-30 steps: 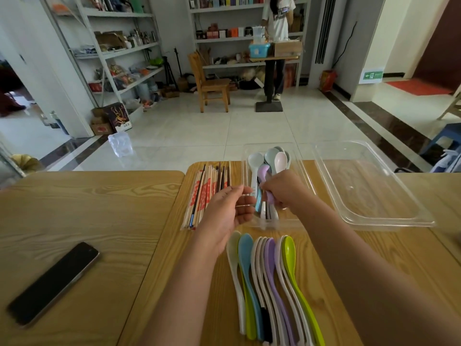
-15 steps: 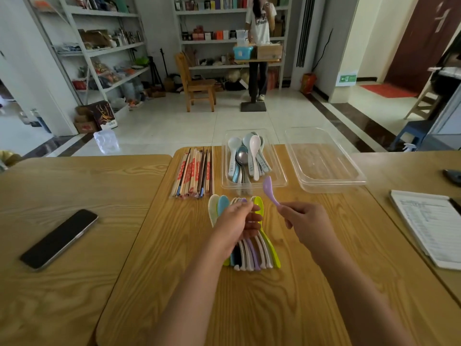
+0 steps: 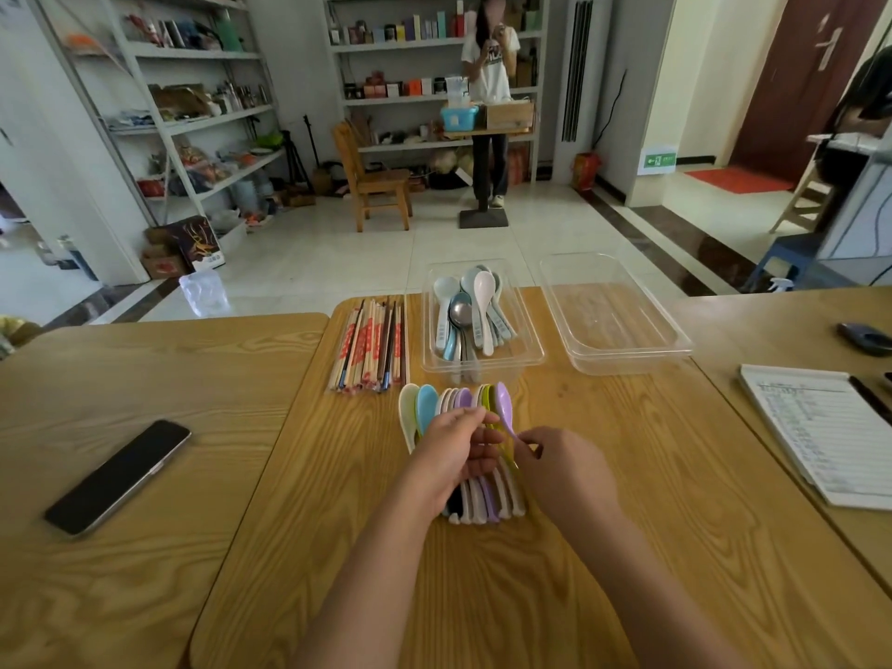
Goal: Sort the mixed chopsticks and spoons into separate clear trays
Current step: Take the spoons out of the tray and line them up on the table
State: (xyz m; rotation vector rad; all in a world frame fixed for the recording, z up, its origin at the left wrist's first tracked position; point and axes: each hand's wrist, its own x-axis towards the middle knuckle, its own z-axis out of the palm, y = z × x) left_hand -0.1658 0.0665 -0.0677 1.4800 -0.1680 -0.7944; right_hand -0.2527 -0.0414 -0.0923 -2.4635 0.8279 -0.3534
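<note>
Your right hand (image 3: pixel 562 468) has dropped from mid-air. The purple spoon (image 3: pixel 503 403) it held up half a second ago now sits at the right end of the spoon row (image 3: pixel 427 403). A second ago that hand was up at the spoon tray.

Surface: light wood-grain table (image 3: pixel 482 596) under your forearms. A second wooden table (image 3: pixel 145 572) butts against it on your left, with a black phone (image 3: pixel 118 475) lying face up on it.

Hands:
- Right hand: thumb and fingertips pinch the purple spoon's handle, and the other fingers are curled in. The bowl points away from you and lies against the green spoon next to it.
- Left hand (image 3: pixel 456 453): fingers are loosely curled over the row's handles and touch them. Can't tell if it actually grips any.

Further out:
- The row lies side by side, bowls away from you, white and blue at its left end.
- A chopstick bundle (image 3: pixel 369 345) lies flat just beyond the row's left end.
- The clear tray with spoons (image 3: pixel 531 340) stands beside the chopsticks, with plastic spoons and one metal spoon piled inside.
- A second clear tray (image 3: pixel 622 325) stands just right of it.
- A lined notepad (image 3: pixel 820 427) lies on the table at far right. A dark object (image 3: pixel 864 338) lies past it, can't tell what it is.

Room:
- Pale tiled floor (image 3: pixel 458 253) and a wooden chair (image 3: pixel 374 181).
- A person (image 3: pixel 490 89) stands at a small stand.
- White shelving (image 3: pixel 193 113), cluttered, runs along the left and back walls.
</note>
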